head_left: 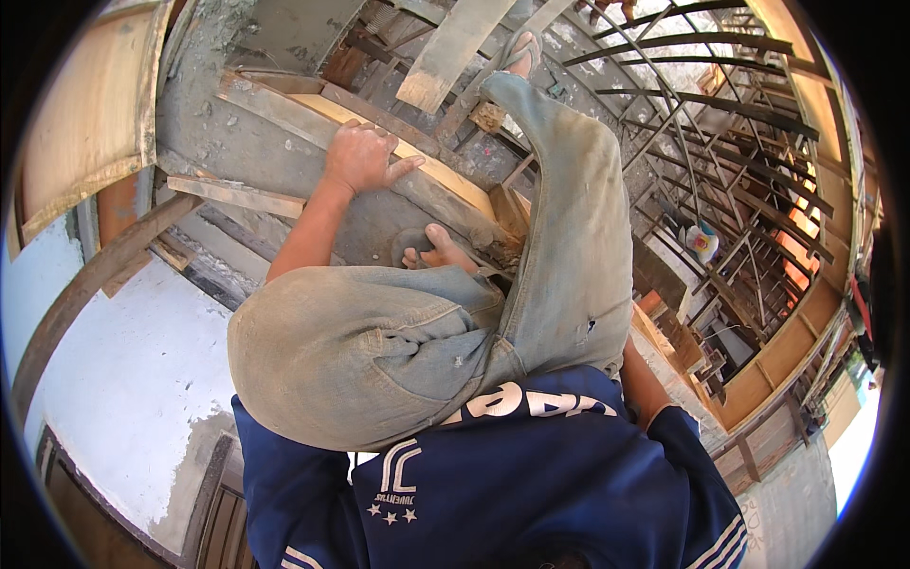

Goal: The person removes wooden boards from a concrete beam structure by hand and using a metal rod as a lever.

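My left hand (360, 156) rests on a long wooden form board (275, 112), its fingers curled over the far edge and its thumb stretched along the top. Beside that board runs a paler timber strip (445, 174), forming a narrow trough. Only part of my right forearm (644, 384) shows, beside my raised leg; the right hand is hidden. My jeans (351, 351) cover much of the middle. One foot (444, 251) is tucked near the board on a dark sandal, the other foot (520, 59) stretches farther out in a sandal.
Grey rubble and wet-looking cement (199, 119) lie at the upper left. A loose wooden plank (455, 52) leans at the top. Many thin dark rods or laths (701, 104) cross at the right above a drop. A plywood panel (90, 114) stands at left near a white wall (133, 379).
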